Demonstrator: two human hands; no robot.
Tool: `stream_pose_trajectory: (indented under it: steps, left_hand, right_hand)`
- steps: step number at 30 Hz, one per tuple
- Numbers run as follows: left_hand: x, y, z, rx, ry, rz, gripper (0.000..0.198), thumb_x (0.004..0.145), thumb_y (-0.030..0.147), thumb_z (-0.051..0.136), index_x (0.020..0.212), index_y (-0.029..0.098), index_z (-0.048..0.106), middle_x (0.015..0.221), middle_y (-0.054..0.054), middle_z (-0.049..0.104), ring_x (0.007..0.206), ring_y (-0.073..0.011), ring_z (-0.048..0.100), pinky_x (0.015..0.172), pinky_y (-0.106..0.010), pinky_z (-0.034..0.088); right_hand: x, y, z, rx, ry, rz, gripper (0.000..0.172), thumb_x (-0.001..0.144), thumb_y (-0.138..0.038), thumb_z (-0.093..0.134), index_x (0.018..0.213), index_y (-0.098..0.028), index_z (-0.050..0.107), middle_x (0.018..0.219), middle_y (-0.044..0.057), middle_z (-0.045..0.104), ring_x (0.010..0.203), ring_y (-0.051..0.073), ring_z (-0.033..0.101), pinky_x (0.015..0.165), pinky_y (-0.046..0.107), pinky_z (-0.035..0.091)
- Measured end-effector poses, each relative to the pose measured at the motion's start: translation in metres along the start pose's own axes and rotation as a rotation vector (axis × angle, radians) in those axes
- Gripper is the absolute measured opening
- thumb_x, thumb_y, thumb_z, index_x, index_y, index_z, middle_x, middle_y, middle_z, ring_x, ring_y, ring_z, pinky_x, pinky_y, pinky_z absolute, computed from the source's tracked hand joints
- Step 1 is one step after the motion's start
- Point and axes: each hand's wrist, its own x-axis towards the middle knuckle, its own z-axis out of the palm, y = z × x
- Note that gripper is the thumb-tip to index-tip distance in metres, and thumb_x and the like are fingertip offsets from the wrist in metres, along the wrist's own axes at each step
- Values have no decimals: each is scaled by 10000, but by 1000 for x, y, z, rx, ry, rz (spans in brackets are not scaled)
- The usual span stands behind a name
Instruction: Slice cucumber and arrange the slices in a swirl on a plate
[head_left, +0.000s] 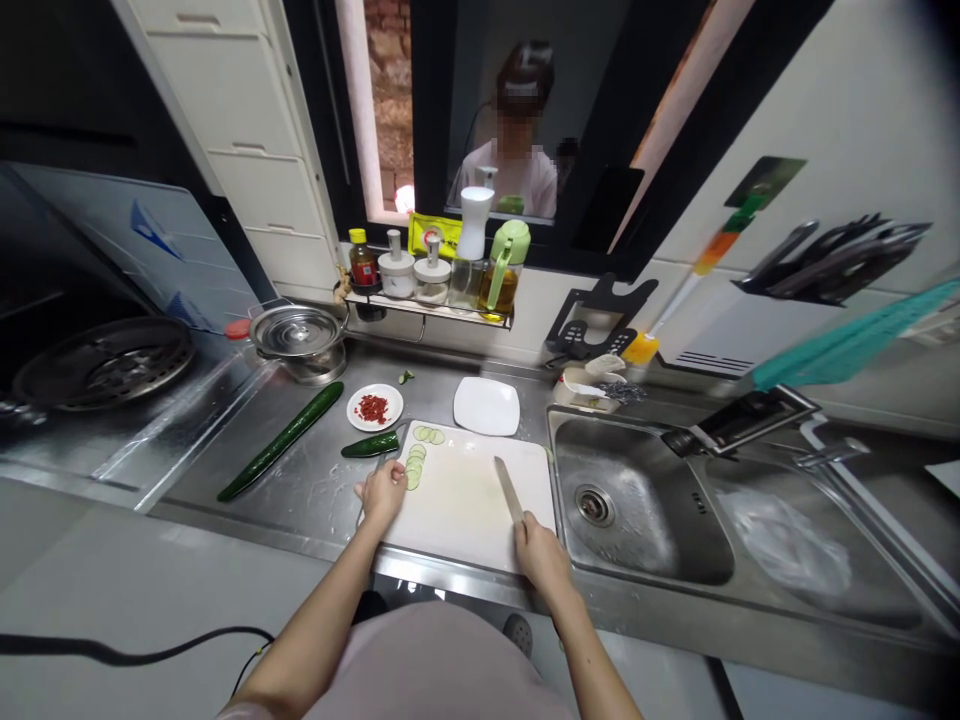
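Observation:
My right hand (543, 552) is closed around the handle of a kitchen knife (508, 488), its blade angled over the right part of a white cutting board (465, 525). At the board's left edge, my left hand (382, 494) has its fingers curled together beside a row of cucumber slices (414, 466); whether anything is between them is hidden. More slices (429, 435) lie at the board's upper left corner. Just beyond my left hand rests a cut piece of cucumber (370, 446). A long whole cucumber (285, 440) lies farther left on the steel counter.
Behind the board are a small plate of chopped red pieces (373, 408) and a white plate (486, 406). The sink (637, 510) adjoins on the right. A lidded steel pot (298, 335) stands back left. Seasoning bottles line a wall rack (435, 305). Knives fill a wall holder (720, 325).

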Motion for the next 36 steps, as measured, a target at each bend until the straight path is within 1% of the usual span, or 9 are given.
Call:
stream_pose_trajectory:
  steps: [6,10,17,20,24,28,30,32,36]
  left_hand:
    - [-2,1,0,119,20,65,167,827,262,531,902,249,680,998,-63,665,1027,-267,553,887,-413,318]
    - [-3,2,0,124,24,48,174,817,272,539,896,262,693,1020,-69,657,1042,-283,542,891,-437,324]
    - [-1,11,3,1,74,59,216,784,252,572,965,267,690,985,-58,670,1007,-263,564,870,-401,352]
    - [2,10,2,-53,131,35,230,784,245,569,983,265,683,955,-52,672,970,-254,582,853,-392,364]
    - [12,3,-1,-156,239,-6,239,786,243,555,990,266,676,918,-34,677,910,-233,602,849,-388,380]
    - [29,3,-6,-283,293,33,255,798,263,526,1008,241,669,851,-18,676,829,-184,608,797,-303,423]
    - [40,12,-11,-318,274,77,277,806,281,516,1037,223,657,817,-9,672,766,-158,604,749,-259,437]
    - [53,26,-17,-298,216,111,295,811,295,526,1067,217,649,826,-2,678,755,-148,608,735,-241,441]
    - [73,59,-23,-113,31,218,312,824,298,545,1106,211,647,961,-30,699,892,-171,617,824,-253,437]
  right_hand:
    - [-1,0,0,1,-4,7,364,973,-316,270,1160,-180,550,1012,134,701,951,230,659,738,290,408]
    - [-1,0,0,6,0,9,357,972,-317,276,1156,-187,552,1009,132,701,951,222,659,738,282,404]
    - [0,-1,-1,6,-14,2,352,969,-306,278,1170,-182,540,1006,137,696,954,233,654,733,300,413]
    - [0,0,-1,11,-14,3,353,972,-309,275,1173,-179,535,1009,141,695,956,235,655,735,302,418]
    - [-1,0,-2,18,-22,18,356,974,-311,265,1168,-187,537,1015,140,696,961,235,658,748,306,425]
    - [-1,-2,-3,14,-30,11,361,971,-307,268,1174,-182,539,1011,147,697,966,237,657,759,313,431]
    - [-1,-3,-3,10,-31,7,360,971,-304,272,1182,-181,537,1013,148,697,971,235,656,769,313,430]
    - [0,-4,-3,5,-30,5,362,972,-302,273,1190,-179,534,1019,149,695,978,234,654,772,311,429]
    - [-1,-4,-4,-4,-28,3,368,974,-300,265,1188,-171,535,1012,147,695,975,233,656,762,303,427]
